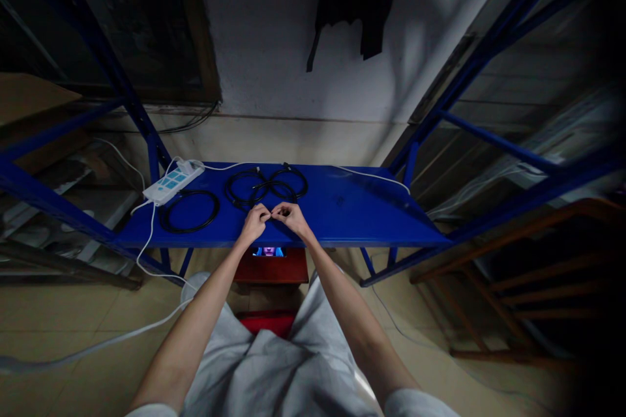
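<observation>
My left hand [253, 224] and my right hand [292, 217] meet over the middle of a blue metal shelf [347, 212], with fingertips pinched close together. Whatever lies between the fingertips is too small to see. Just behind them is a tangle of thin black cable loops [267, 187]. Farther left, a separate black cable coil [190, 212] lies flat. A white power strip [173, 182] sits at the shelf's left end, with a white cord [151, 234] hanging over the front edge.
Blue steel uprights and braces [411, 163] frame the shelf on both sides. A wooden chair [508, 280] stands low at the right, and a red stool [271, 266] sits below the shelf. Dark clothing [357, 0] hangs on the white wall behind.
</observation>
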`<state>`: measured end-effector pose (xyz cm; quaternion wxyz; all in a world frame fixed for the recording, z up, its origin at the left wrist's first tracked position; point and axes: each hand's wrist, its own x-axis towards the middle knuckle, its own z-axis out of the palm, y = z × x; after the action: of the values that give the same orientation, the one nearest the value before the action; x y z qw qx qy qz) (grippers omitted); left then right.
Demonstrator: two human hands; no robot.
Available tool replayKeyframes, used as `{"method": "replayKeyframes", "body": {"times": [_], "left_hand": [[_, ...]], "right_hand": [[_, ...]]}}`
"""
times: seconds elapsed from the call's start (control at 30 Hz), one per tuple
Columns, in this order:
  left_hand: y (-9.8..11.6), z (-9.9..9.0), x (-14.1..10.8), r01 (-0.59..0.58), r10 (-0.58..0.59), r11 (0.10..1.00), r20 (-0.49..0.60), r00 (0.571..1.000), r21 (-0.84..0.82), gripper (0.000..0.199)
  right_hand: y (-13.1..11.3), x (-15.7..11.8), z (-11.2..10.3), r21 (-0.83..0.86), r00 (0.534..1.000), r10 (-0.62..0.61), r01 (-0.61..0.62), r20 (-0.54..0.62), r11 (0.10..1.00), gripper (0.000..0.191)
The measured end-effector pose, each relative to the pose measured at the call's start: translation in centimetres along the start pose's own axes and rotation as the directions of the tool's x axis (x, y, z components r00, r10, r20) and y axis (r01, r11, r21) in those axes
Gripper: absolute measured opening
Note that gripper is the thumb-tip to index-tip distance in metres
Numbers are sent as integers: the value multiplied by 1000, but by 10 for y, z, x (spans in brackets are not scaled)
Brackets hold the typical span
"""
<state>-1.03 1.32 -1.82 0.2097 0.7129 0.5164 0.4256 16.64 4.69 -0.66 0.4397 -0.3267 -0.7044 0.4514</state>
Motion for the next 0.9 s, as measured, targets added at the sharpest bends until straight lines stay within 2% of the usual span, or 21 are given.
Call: {"method": "replayKeyframes", "body": {"times": [0.17, 0.33, 0.63, 0.9], "left_hand": [[2, -1, -1, 19, -19, 1000, -4, 1000, 2, 18], [4, -2, 0, 37, -36, 999, -11, 999, 12, 17], [3, 0, 1, 31, -32, 999, -19, 999, -11, 15], [7, -2, 1, 11, -11, 999, 2, 1000, -42, 13]], "right_hand": [[0, 0, -1, -17, 1000, -7, 7, 23, 1000, 26], [-1, -1, -2, 54, 999, -1, -1, 50, 999, 28], [-8, -2, -1, 78, 1000, 21, -22, 17, 997, 27], [-3, -1, -4, 117, 999, 29, -24, -45, 993, 24]]}}
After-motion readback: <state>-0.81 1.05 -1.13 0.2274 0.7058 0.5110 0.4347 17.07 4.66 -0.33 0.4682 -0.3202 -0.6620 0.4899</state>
